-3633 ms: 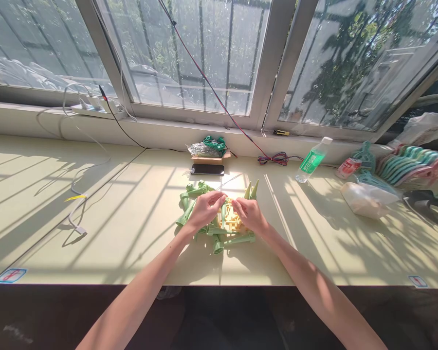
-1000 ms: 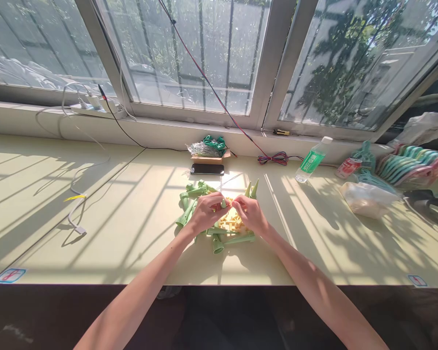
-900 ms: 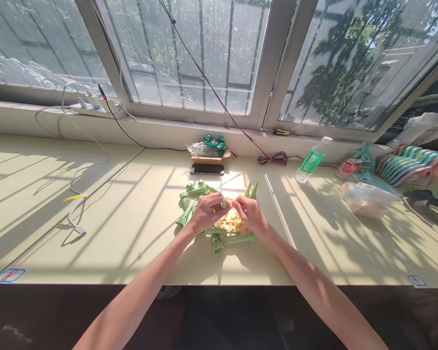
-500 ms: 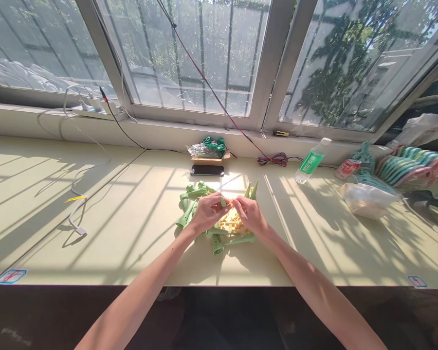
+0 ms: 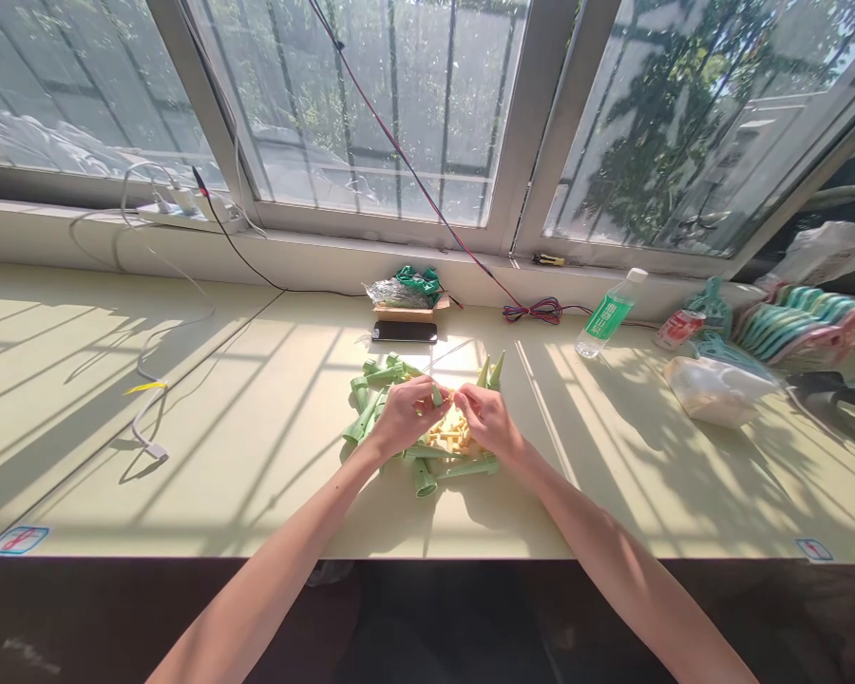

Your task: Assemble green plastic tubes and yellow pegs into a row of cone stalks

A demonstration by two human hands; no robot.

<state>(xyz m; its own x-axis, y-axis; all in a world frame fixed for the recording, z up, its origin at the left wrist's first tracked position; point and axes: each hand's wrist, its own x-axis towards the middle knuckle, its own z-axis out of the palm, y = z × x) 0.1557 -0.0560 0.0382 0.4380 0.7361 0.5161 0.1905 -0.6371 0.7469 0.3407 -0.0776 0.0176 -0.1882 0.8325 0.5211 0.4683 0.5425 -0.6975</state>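
Note:
My left hand (image 5: pixel 403 416) is closed around a green tapered plastic piece (image 5: pixel 437 395), whose tip shows between the fingers. Fingertips of my right hand (image 5: pixel 491 418) are pinched together right beside that piece, at a small yellow part (image 5: pixel 451 393) mostly covered by the fingers. Under and between the hands lies a heap of small yellow plastic parts (image 5: pixel 447 437). Several green tapered tubes (image 5: pixel 360 425) lie left of and in front of the heap. Beyond my right hand, two green cones (image 5: pixel 490 370) stand upright, points up.
Behind the heap lie a black phone (image 5: pixel 405 332) and a small box (image 5: pixel 403 312) with plastic wrap and green material. To the right are a bottle (image 5: pixel 605 318), a can (image 5: pixel 679 329), a plastic bag (image 5: pixel 716 389) and stacked hangers (image 5: pixel 784 328). A white cable (image 5: pixel 144 408) crosses the left side.
Both hands stay nearly in place, still together at the green piece. Only slight finger movement and a small shift of the view show.

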